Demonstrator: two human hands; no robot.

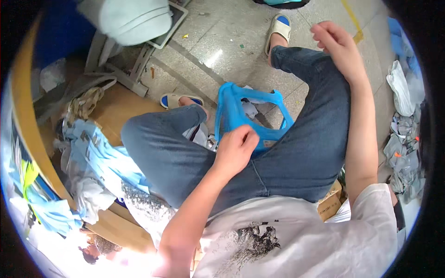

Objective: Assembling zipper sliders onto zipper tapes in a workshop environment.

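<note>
My left hand (236,149) hovers over my lap, its fingers curled in a loose fist; what they hold, if anything, is hidden. Just beyond it, between my knees, stands a blue plastic frame (225,104) with wide openings, like a stool turned over. Pale crumpled scraps (250,109) show through one opening. Out past my right knee is my right hand (337,46), its fingers bent and a little apart, with nothing visible in them.
Light blue cloth pieces (99,150) and white ones (92,197) heap up at left beside brown cardboard (113,109). Grey cloth pieces (402,146) pile along the right. A metal stand (139,69) is at upper left. A cardboard box (330,207) sits by my right hip.
</note>
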